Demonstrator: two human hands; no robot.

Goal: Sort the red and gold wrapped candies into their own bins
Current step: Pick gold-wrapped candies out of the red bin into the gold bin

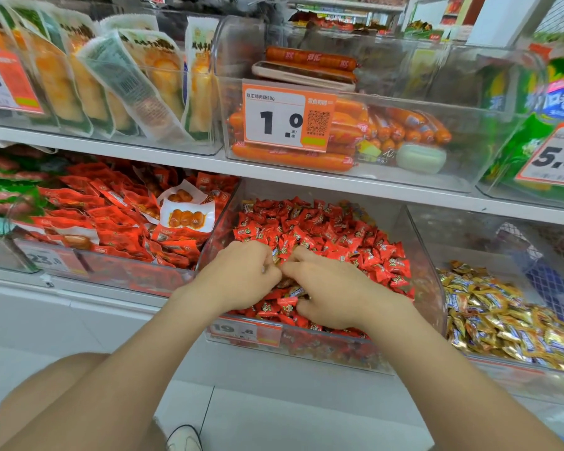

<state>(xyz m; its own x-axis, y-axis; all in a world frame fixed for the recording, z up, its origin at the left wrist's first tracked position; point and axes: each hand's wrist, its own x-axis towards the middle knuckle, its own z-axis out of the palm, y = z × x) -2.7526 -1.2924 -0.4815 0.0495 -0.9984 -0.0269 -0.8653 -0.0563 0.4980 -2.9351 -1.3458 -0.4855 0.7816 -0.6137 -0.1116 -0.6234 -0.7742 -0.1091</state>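
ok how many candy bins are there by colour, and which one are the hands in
red candy bin: 1, with the left hand and the right hand in it
gold candy bin: 1, no hand in it
total: 2 candy bins

1. A white shelf board (pixel 306 181) runs straight across above my left hand (pixel 241 275) and my right hand (pixel 332 288).
2. Pale tiled floor (pixel 290 418) lies below them, nearer to me.
3. Bright, even light falls on the shelving.
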